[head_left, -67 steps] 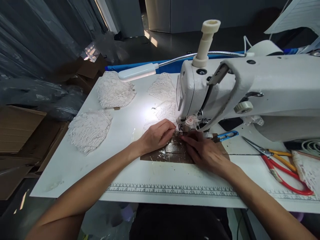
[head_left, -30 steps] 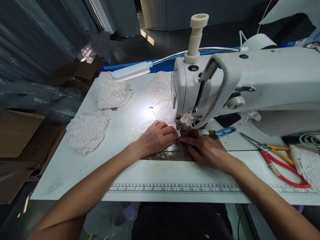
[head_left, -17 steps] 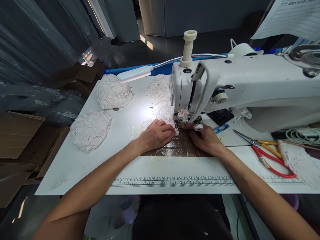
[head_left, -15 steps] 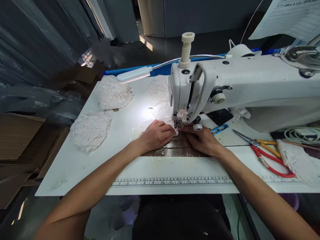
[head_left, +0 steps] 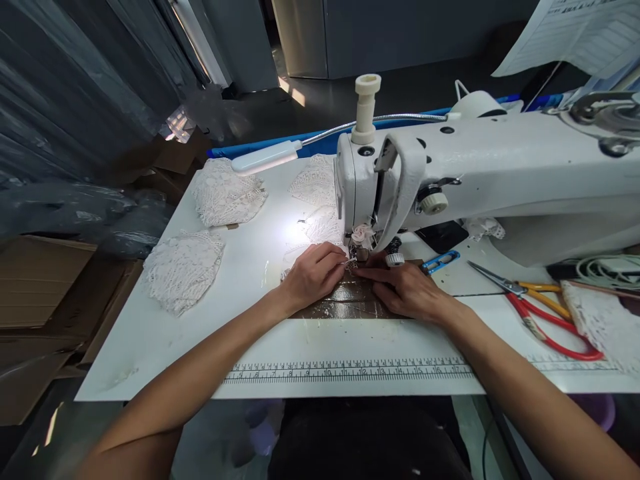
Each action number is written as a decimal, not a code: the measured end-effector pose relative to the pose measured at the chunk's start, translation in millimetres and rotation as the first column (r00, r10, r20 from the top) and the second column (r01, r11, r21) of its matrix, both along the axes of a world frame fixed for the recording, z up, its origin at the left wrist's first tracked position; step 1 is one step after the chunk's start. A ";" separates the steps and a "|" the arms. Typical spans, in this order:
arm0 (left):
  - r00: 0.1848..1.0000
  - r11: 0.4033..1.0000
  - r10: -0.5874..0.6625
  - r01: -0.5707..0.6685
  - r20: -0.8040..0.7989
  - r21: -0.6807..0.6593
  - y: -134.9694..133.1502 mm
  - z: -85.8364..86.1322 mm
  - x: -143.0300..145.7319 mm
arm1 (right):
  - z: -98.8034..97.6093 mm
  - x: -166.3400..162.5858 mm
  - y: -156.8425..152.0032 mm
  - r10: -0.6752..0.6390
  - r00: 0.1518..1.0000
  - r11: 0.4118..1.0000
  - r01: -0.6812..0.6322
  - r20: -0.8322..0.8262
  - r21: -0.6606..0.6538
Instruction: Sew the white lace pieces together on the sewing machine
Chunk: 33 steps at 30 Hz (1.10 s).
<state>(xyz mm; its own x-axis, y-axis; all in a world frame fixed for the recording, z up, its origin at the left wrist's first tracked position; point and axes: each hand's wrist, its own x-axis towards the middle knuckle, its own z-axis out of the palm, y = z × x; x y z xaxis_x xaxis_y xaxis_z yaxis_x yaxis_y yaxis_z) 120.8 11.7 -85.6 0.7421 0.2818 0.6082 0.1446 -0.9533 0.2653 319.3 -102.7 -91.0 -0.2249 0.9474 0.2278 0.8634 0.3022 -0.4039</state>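
Observation:
At the sewing machine (head_left: 490,160), my left hand (head_left: 316,272) is closed, its fingertips pinching the edge of a piece of white lace (head_left: 323,225) just left of the presser foot (head_left: 359,253). The lace runs from under that hand toward the back of the table. My right hand (head_left: 413,288) lies low on the brown machine plate (head_left: 350,305), right of the foot. Its index finger stretches to the lace edge in front of the needle, and the other fingers are partly hidden. A pink fabric rose (head_left: 363,235) sits on the machine head above the foot.
Two piles of white lace (head_left: 185,270) lie on the left. To the right are a blue thread snipper (head_left: 440,262), red-handled scissors (head_left: 553,327) and more lace (head_left: 597,323). A lamp (head_left: 265,158) lights the work from behind. A ruler strip (head_left: 350,371) follows the front edge.
My left hand's fingertips have drawn up into a pinch at the lace edge by the foot. The right index finger has shifted slightly left and toward me. The whole view has dipped a little.

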 end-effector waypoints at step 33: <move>0.974 0.983 -0.077 0.110 -0.215 0.147 4.7 -0.5 -5.3 | 9.4 3.2 2.7 -0.044 0.948 0.999 0.035 -0.315 -0.035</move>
<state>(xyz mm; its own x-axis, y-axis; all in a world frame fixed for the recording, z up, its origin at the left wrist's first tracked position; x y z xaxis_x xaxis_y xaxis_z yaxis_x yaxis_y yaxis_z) 115.5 16.4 -86.1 0.8753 0.1183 0.4688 0.0886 -0.9924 0.0850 322.5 -100.0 -81.6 -0.1082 0.9612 0.2539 0.7013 0.2548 -0.6658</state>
